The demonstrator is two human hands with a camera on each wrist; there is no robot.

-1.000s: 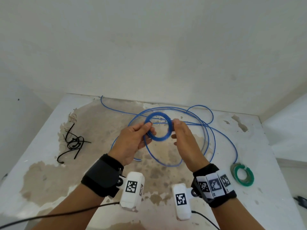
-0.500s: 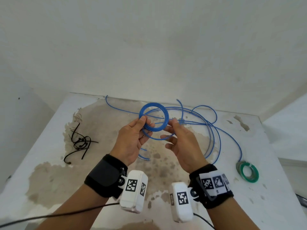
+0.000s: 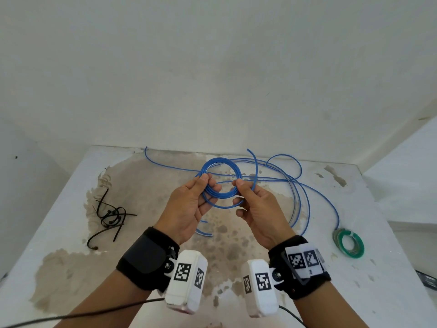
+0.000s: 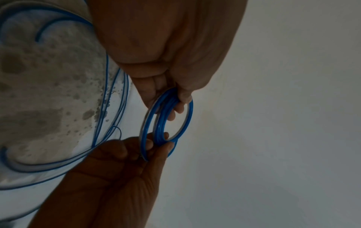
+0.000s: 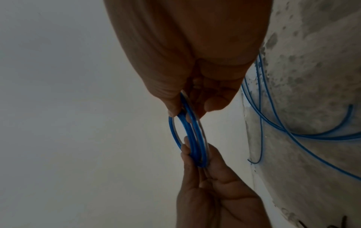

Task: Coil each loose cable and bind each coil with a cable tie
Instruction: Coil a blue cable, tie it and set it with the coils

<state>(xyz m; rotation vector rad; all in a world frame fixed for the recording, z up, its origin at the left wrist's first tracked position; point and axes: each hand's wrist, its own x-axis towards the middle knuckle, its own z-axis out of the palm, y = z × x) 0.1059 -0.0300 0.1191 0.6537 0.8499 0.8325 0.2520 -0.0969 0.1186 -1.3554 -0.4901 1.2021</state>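
A small coil of blue cable hangs in the air above the table, held between both hands. My left hand pinches its left side between thumb and fingers; the same coil shows edge-on in the left wrist view. My right hand pinches its right side, and the coil runs between both hands' fingers. The rest of the blue cable lies in loose loops on the table behind and to the right. Black cable ties lie in a heap at the left.
A coiled green cable lies near the table's right edge. The white table is stained brown and stands in a corner of white walls. A black lead runs from the left wrist camera off the bottom left.
Both hands have lifted the blue coil away from me and a new turn has been laid on it. The right hand has shifted its grip on the coil's right side.
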